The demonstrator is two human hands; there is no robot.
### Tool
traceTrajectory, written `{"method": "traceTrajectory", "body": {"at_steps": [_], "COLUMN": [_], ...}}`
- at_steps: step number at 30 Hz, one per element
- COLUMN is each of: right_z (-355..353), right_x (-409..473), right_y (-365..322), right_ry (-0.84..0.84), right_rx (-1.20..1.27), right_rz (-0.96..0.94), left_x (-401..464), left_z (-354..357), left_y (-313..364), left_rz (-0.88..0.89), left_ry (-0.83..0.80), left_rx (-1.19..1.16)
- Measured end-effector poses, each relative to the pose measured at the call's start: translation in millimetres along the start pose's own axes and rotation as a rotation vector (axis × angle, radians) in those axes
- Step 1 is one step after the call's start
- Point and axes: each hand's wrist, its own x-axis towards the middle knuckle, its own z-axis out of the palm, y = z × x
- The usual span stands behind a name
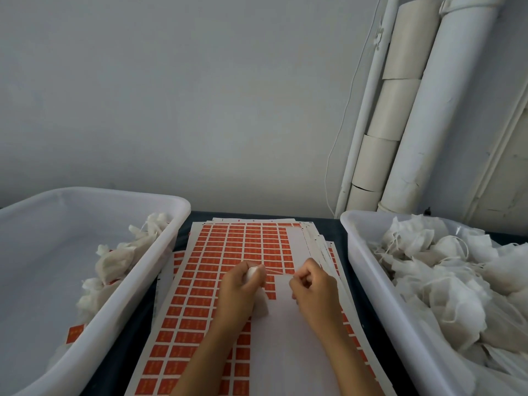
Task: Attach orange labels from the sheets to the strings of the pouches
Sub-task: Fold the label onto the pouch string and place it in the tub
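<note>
- Fingers: those of the left hand (238, 292) are curled round a white pouch (251, 274), held just above the sheets; those of the right hand (313, 284) are pinched at the tips on what looks like the pouch's string (278, 270), drawn taut between the two hands, likely so that a label can be folded over it. Whether a label is already in the pinch cannot be told.
- Desk (338, 232): dark surface carrying both tubs and the sheets, all within arm's reach.
- Right tub (360, 270): white plastic, heaped with white pouches (445, 275) and loose strings; by appearance the supply of unlabelled stock.
- Left tub (137, 284): white plastic, fewer pouches (114, 261) lying along its near wall, one showing an orange tag (75, 333); judged the bin for finished pieces.
- Label sheets (200, 281): fanned stack between the tubs, directly under the hands; top sheet carries rows of orange labels (251, 247), its right side stripped to bare backing, so peeling appears to run from that side.
- Pipes (445, 110): white, against the wall behind the right tub.
</note>
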Motion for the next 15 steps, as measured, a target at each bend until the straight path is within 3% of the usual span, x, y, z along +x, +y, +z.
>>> {"method": "traceTrajectory", "body": {"at_steps": [3,6,10,15], "right_z": [3,5,10,19], "right_x": [-1,-1,-3,-8], "right_y": [0,0,-2,-6], "right_ry": [-0.005,0.003,-0.010,-0.066], "right_rx": [0.025,0.055,0.066,0.029], "right_rz": [0.009,0.032,0.039,-0.019], "left_x": [1,3,-1,-3], "left_z": [-3,-12,-19,-19], "left_y": [5,10,10,9], "left_rz": [-0.080,-0.260,-0.208,-0.191], "left_ry": [-0.025,-0.224,-0.421,-0.439], "left_rx": [-0.070,-0.354,-0.366,-0.432]}}
